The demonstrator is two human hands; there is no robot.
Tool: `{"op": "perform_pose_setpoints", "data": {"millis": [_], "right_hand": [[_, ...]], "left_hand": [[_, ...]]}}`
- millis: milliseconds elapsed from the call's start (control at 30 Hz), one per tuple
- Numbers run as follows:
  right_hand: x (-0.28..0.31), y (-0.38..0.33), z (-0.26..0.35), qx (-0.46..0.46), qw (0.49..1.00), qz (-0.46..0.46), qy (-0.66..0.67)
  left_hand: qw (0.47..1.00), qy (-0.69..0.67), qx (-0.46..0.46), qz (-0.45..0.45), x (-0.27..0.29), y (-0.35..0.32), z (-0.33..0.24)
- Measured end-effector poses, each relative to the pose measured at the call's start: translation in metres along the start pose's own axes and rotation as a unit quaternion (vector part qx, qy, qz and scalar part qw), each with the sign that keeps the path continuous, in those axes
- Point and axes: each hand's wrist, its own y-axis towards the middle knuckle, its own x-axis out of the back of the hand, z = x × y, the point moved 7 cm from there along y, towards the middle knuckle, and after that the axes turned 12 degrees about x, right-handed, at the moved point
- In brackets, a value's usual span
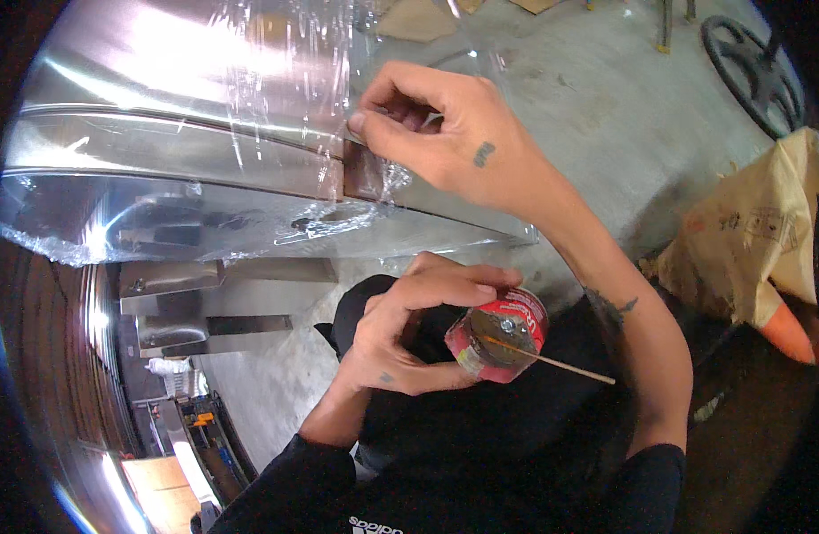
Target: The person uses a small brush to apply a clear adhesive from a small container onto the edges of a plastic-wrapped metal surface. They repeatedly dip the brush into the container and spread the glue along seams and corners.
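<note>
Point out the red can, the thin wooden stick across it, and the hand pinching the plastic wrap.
red can [525, 313], head view, on its red side wall.
wooden stick [574, 368], head view, on the bare shaft past the can.
right hand [454, 147], head view, on the back of the hand.

Metal workshop: film-wrapped steel panel [205, 133], concrete floor [605, 107]

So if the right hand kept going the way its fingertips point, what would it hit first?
The right hand points left, pinching clear plastic wrap at a small dark plate. Going on, it would probably slide along the wrapped shiny steel panel; nothing else shows in that line, though depth is unclear.
</note>
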Motion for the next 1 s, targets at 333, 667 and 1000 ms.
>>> {"op": "perform_pose_setpoints", "data": {"millis": [333,667,1000], "right_hand": [[-0.005,0.0,-0.004,0.02,0.996,-0.025,0.086],[-0.005,0.0,-0.011,0.0,0.994,-0.016,0.106],[-0.015,-0.006,-0.011,-0.035,0.989,-0.071,0.127]], "left_hand": [[0.998,0.018,0.06,0.013,-0.001,-0.007,0.011],[0.996,-0.005,0.084,0.036,-0.013,0.007,0.012],[1.0,-0.016,0.017,0.017,-0.005,-0.005,0.0]]}}
